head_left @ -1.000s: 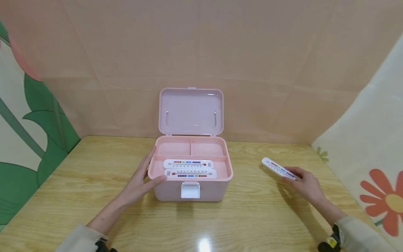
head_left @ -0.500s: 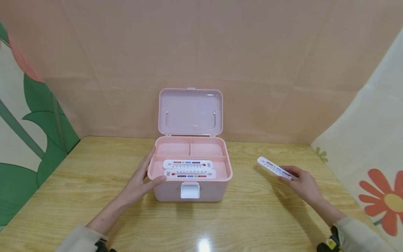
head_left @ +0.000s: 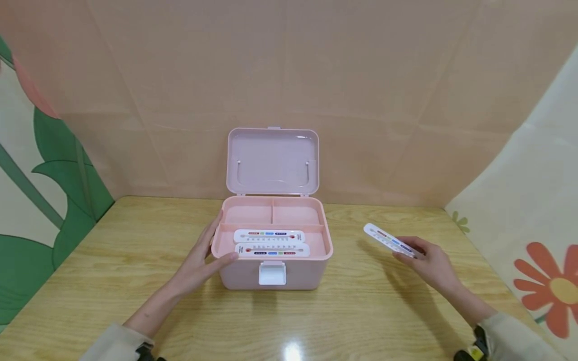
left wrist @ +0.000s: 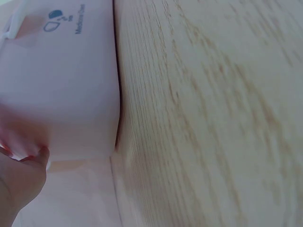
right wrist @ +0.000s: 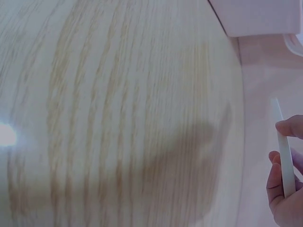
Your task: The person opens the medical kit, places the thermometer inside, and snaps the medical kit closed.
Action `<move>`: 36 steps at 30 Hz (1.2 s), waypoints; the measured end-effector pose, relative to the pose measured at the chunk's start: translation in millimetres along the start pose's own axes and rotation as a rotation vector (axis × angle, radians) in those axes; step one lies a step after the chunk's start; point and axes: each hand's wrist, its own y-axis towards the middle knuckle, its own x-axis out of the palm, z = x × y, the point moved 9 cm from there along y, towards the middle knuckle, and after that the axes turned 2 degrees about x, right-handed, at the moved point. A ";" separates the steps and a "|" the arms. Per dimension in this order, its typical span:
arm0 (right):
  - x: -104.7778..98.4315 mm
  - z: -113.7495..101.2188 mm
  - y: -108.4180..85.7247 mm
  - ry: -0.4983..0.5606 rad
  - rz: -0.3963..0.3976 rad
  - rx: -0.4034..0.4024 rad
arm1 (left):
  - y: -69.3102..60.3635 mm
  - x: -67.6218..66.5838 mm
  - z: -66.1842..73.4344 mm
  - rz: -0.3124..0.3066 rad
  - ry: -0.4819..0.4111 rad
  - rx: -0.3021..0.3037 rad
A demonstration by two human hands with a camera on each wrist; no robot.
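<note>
- A person's right hand pinches a slim white thermometer near one end. The thumb and fingers are close together, with little more than its thin edge between them.
- That thermometer is in the air above the wood-grain table, to the right of a pink box and well apart from it. It slants, its free end pointing toward the box and its printed face showing.
- The left hand braces the box at its near left corner, thumb and fingers spread wide: the thumb lies over the front rim, the fingers along the left side.
- The lid stands upright at the back. A white latch is on the front.
- Inside are two small compartments behind and one wide one in front. The wide one holds two more thermometers, a rear one and a front one, side by side and facing opposite ways.
- The held thermometer looks light, stiff and smooth, so it could slip in a loose pinch. The tube along its face may be fragile; the long edges near an end seem the safest hold.
- The box appears to be thin, hard plastic, probably light enough to slide when bumped; a rim corner should steady it.
</note>
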 end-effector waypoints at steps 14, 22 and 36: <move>-3.3 -18.7 0.6 0.028 -0.028 -0.008 | -0.3 -0.2 -0.7 0.003 0.002 0.004; -7.6 -26.9 2.1 0.043 -0.031 -0.020 | 0.5 -0.1 -0.3 0.003 -0.004 0.004; -12.2 -46.6 2.0 0.069 -0.047 -0.040 | 0.4 0.0 -0.6 0.003 -0.011 0.004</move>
